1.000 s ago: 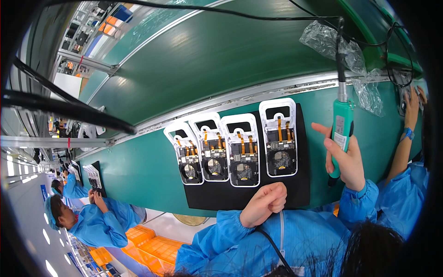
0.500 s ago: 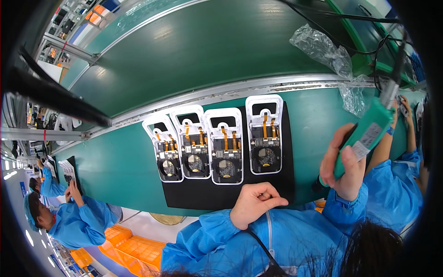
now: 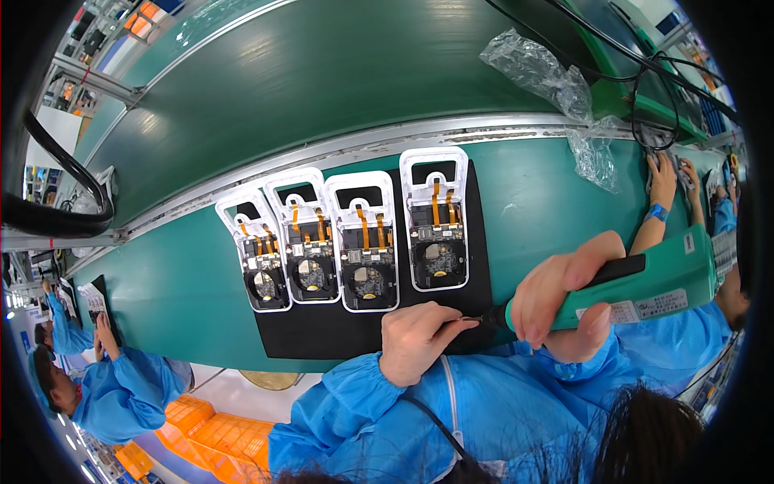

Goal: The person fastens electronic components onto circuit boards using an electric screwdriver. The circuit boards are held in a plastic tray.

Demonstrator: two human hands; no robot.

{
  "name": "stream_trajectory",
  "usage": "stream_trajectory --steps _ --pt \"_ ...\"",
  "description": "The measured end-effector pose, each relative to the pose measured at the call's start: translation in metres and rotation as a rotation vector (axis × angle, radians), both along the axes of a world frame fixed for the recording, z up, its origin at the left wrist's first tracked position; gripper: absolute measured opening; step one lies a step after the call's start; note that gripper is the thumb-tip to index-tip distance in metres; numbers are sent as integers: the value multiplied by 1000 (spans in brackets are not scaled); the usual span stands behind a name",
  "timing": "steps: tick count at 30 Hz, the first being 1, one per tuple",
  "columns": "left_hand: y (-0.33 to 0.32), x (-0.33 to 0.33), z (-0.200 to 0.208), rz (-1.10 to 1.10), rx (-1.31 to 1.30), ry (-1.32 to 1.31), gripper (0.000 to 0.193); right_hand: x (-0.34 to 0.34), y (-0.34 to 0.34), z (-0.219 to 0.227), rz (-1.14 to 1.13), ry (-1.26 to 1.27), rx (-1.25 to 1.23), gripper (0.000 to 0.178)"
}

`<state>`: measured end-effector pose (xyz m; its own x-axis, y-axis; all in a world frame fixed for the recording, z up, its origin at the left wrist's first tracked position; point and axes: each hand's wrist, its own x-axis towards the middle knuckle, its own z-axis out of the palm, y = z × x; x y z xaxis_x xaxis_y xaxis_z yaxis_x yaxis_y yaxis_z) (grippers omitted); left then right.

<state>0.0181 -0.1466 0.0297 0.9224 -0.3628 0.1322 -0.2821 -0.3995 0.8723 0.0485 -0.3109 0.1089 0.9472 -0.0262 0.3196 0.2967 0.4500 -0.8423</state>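
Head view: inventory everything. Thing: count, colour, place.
Oblong plastic-framed devices with exposed circuit boards: 4, white and black, side by side, mid-bench
Flat rectangular mat: 1, black, under devices
Handheld electric driver: 1, green and black, in right hand
Crumpled plastic film: count unclear, clear, upper right
Smooth flat worktop: 1, green, under mat
Long metal rail: 1, silver, beyond devices
Flexible cables: several, black, left edge and upper right
Plastic crates: count unclear, orange, lower left
Co-workers in smocks: at least three, blue, both sides
Remaining background: too small to itemise
Zip-front smock: 1, blue, bottom centre
Left hand: 1, bare, pinched at driver's tip
Right hand: 1, bare, around driver
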Motion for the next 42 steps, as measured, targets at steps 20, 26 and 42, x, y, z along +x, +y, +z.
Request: stream_trajectory --steps 20,26,42 --pt "1 11 16 -103 113 126 24 8 -12 -10 228 -111 -54 35" --pt "9 38 22 35 143 -142 36 13 -12 -8 -133 -149 -6 32" --pt "5 66 17 -315 571 -177 43 22 -12 -26 -175 -96 -129 35"
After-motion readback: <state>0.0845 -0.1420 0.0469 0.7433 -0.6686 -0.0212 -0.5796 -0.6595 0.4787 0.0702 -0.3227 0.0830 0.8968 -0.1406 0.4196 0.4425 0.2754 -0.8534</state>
